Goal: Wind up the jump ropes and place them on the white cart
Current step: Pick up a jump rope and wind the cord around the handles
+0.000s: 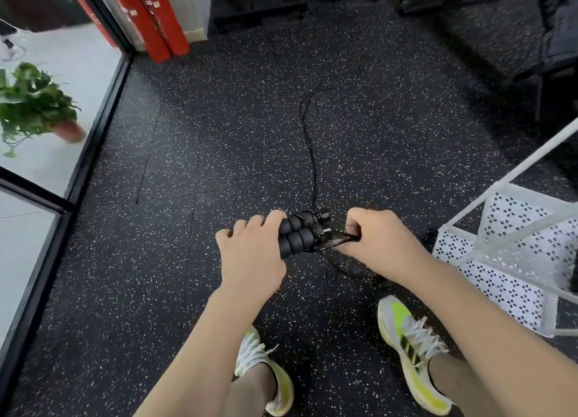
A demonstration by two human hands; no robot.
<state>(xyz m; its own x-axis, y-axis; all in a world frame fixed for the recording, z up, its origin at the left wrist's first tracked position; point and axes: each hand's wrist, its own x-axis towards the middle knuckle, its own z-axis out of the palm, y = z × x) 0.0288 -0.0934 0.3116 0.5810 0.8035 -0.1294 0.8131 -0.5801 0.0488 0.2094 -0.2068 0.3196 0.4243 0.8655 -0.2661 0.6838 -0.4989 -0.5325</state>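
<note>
Left hand (250,254) curled round the near ends of two black foam jump-rope handles (300,233), held side by side and pointing away to the right. A turn or two of thin black cord (308,154) crosses the handles near their far ends. Right hand (380,240) closed in a fist just beside the handle tips, fingers pinching a strand of that cord; a loop sags below both hands toward the floor. From the handles the rest of the cord trails straight out ahead over the speckled black rubber floor (219,135), bends once, and ends in a faint curve well away from the hands. Both forearms bare, reaching in from the bottom edge. Below them, two white and neon-yellow sneakers (413,351), one each side, toes forward. White cart (513,260) at the right edge: perforated metal shelf and white tube frame, near the right wrist but apart from it. Nothing of the rope touches the cart. Left side: black-framed glass partition (103,113), with a leafy green potted plant (34,103) on pale flooring behind it. Far corner: two red fire extinguishers (153,19) standing by the partition. Dark equipment frames along the top edge, too dim to identify.
</note>
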